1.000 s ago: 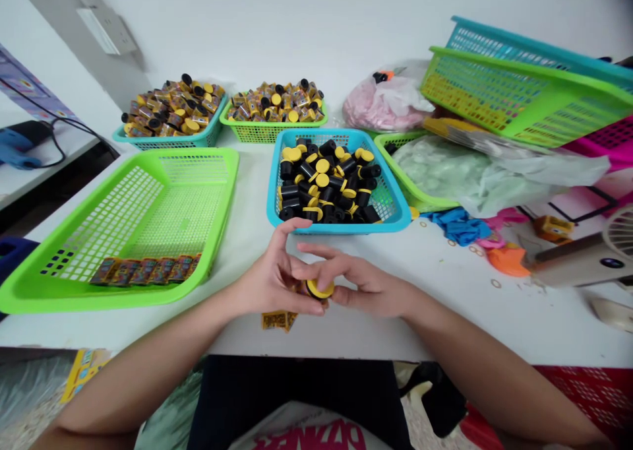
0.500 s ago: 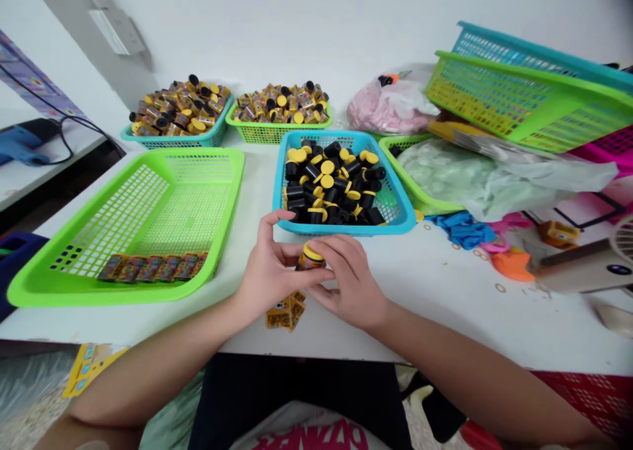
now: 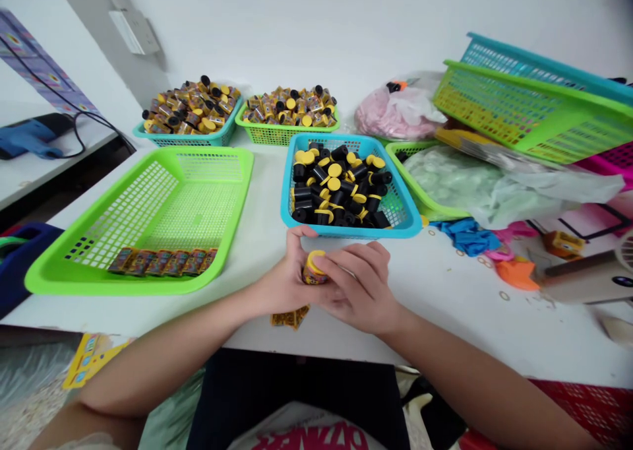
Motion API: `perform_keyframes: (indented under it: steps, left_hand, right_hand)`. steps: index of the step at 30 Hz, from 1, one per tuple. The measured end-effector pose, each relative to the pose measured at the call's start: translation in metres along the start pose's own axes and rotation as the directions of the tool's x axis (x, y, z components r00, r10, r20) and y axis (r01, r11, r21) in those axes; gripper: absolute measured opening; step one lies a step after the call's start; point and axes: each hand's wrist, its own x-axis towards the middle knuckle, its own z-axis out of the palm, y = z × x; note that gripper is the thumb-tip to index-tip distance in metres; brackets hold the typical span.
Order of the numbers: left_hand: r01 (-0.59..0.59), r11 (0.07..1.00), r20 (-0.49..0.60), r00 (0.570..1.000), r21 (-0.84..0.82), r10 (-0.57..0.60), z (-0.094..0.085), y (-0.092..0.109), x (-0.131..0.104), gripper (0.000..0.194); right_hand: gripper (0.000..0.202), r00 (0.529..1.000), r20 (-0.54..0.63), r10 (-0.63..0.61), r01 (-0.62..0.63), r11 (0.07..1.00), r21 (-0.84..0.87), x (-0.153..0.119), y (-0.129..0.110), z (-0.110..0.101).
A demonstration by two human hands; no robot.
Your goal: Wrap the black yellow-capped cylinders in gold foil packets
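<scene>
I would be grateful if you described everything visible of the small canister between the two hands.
The canister is a short cylinder with a flat, round yellow cap, plastic by its look, and a colorful printed wrap. It stands roughly upright above the table, held by the left hand, with the right hand's fingers at it.

We look through one camera worn on the head, facing forward and steeply down across the desk [image 3: 445, 331]. Our own shirt [image 3: 306, 430] shows at the bottom edge, the wall [image 3: 297, 28] along the top. Our left hand [image 3: 281, 282] and right hand [image 3: 363, 288] sit near mid-frame, within arm's reach, in a wide view tilted slightly sideways.
</scene>
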Motion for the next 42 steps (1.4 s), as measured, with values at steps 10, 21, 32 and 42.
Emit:
perform_keyframes:
  steps: [10, 21, 32, 42]
  left_hand:
    - [-0.222, 0.71, -0.117, 0.911, 0.668, 0.395, 0.004, 0.012, -0.005, 0.059]
    - [0.418, 0.217, -0.46, 0.864, 0.882, 0.206, -0.084, 0.131, -0.066, 0.029]
    - [0.605, -0.067, -0.607, 0.775, 0.793, -0.176, -0.133, 0.114, -0.029, 0.025]
    - [0.538, -0.078, -0.536, 0.794, 0.839, -0.285, -0.148, 0.084, -0.024, 0.022]
  right_hand:
    - [0.047, 0.998, -0.001, -0.061, 0.061, 0.995, -0.083, 0.0, -0.004, 0.003]
    - [0.036, 0.429, 0.749, 0.505, -0.63, 0.761, -0.152, 0.058, 0.11, -0.006]
    - [0.027, 0.403, 0.825, 0.397, -0.556, 0.822, -0.124, 0.082, 0.103, 0.04]
    - [0.031, 0.756, 0.307, 0.579, -0.655, 0.683, 0.323, 0.04, 0.098, 0.006]
